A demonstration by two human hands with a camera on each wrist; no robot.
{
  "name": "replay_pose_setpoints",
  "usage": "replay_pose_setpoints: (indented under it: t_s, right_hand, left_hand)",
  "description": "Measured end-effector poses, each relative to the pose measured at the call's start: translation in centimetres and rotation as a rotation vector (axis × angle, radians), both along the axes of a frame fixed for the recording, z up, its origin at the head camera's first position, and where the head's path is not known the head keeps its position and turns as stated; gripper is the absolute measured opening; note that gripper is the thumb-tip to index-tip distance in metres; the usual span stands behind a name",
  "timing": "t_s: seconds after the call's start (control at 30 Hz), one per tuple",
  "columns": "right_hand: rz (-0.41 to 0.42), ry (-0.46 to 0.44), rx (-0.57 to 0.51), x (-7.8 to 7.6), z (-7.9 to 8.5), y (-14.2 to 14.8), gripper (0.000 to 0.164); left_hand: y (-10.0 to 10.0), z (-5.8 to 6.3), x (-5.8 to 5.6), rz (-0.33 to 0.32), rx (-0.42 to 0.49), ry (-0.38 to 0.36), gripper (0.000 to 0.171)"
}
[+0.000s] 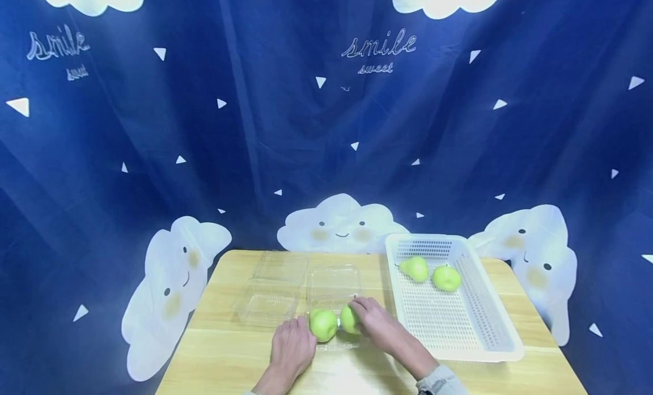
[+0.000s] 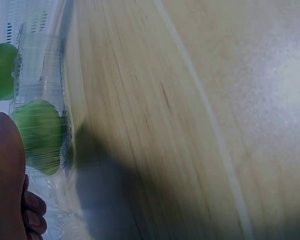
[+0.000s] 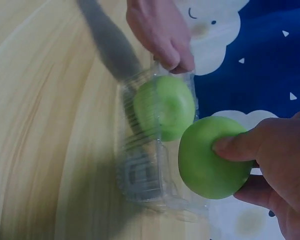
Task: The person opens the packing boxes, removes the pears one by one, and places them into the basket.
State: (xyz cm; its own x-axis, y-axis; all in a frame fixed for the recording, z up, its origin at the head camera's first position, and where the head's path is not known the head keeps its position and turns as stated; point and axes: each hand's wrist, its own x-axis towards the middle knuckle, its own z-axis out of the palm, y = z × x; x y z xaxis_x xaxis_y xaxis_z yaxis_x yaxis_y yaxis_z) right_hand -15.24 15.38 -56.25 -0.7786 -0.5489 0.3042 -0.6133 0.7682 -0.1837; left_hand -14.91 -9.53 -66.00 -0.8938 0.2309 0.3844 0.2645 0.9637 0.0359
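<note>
A clear plastic clamshell container lies with its lid folded back, and one green pear sits in its left part. My left hand grips the container's left edge, fingers curled; the same hand shows at the top of the right wrist view. Between thumb and fingers, my right hand pinches a second green pear, held over the container's right part. In the left wrist view the pear in the container shows through the clear wall.
A white perforated basket stands at the right, holding a green pear lying on its side and another pear. Another open clear container lies at the left. Behind the wooden table hangs a blue cloud-print curtain.
</note>
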Motion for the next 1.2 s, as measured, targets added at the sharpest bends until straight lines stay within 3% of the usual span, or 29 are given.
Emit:
replay_pose_setpoints:
  t_s: [0.47,0.77,1.2]
  right_hand:
    - [-0.022,0.024,-0.099,-0.3,2.2,1.2,0.059]
    - [-0.01,0.095,-0.137,-0.7,3.4,1.9,0.062]
    - [-0.056,0.151,-0.16,-1.3,5.1,3.5,0.06]
  left_hand:
    - [0.1,0.0,0.0,0.008,0.002,-0.029,0.017]
    - [0.2,-0.2,-0.1,-0.005,0.01,0.031,0.017]
    - [0.3,-0.2,-0.4,-0.009,0.012,0.081,0.017]
